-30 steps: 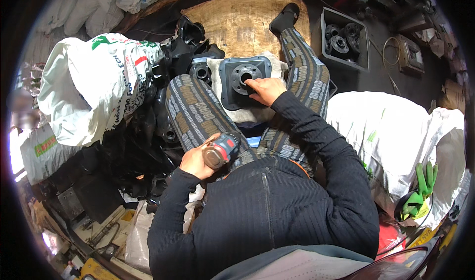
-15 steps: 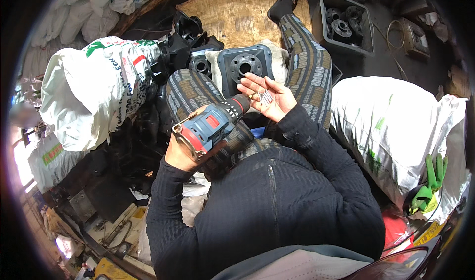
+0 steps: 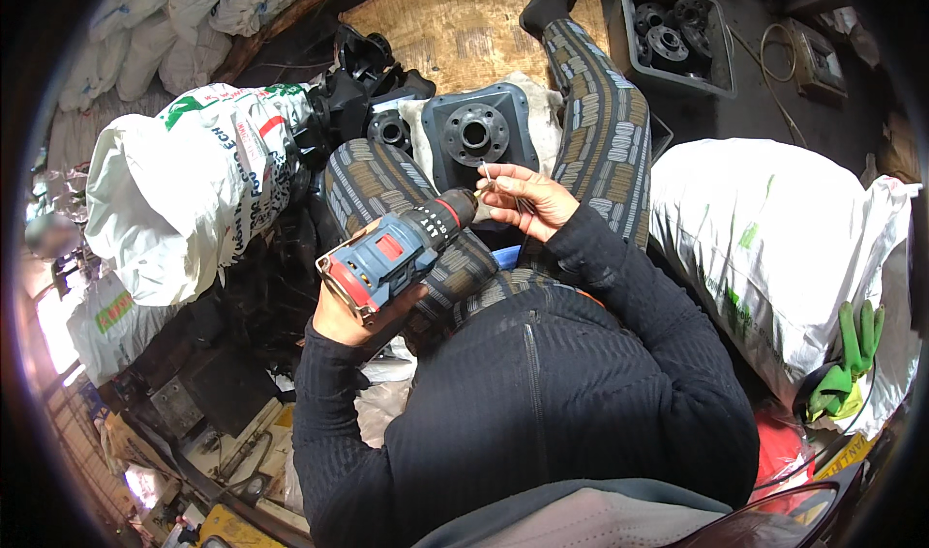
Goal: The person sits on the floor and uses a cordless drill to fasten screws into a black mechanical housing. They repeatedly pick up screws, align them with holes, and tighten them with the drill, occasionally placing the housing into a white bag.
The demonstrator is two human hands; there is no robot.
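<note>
A blue and black cordless drill [image 3: 385,254] is gripped in my left hand [image 3: 341,314], its chuck directed up and to the right. Fingertips of my right hand [image 3: 530,201] pinch a thin silvery screw [image 3: 487,172] just in front of the chuck. More small metal pieces seem tucked in the curled fingers, partly hidden. Beyond both hands, between my legs, stands a dark grey part with a squarish plate and a round, holed metal flange [image 3: 476,134]. White cloth [image 3: 544,112] lies around it. A smaller dark part with a round bore [image 3: 390,130] is just left of it.
Black moulded parts [image 3: 363,78] pile up at the left beside a white sack [image 3: 164,199]. Another white sack [image 3: 774,248] stands at my right, with green gloves [image 3: 852,354] on it. A grey bin [image 3: 721,54] at far right holds several flanged parts. Cardboard [image 3: 455,15] lies ahead.
My right hand has turned from an open palm holding several small metal pieces to closed fingers pinching one screw. The drill has shifted slightly left and down.
</note>
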